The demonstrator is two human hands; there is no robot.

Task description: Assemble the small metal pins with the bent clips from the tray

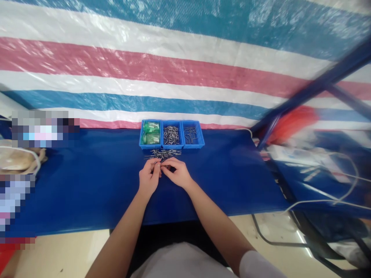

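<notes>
My left hand (150,175) and my right hand (177,173) meet above the blue table, thumbs and fingertips pinched close together. Whatever lies between the fingertips is too small to make out. Just beyond my fingers lies a loose pile of thin metal pins (166,154), shaped like blind rivets. Behind the pile stand three joined blue bins. The left bin (150,147) holds green-and-clear packets (152,138). In the middle bin (173,147) is a heap of similar metal pins (171,135), and the right bin (193,146) has a thinner layer of them.
The blue table (87,185) runs wide to both sides. A striped plastic sheet (162,69) hangs behind it. To the right are a blue metal frame (315,87), another cluttered table and a white cable (315,200). A bag-like bundle (17,160) sits at the left edge.
</notes>
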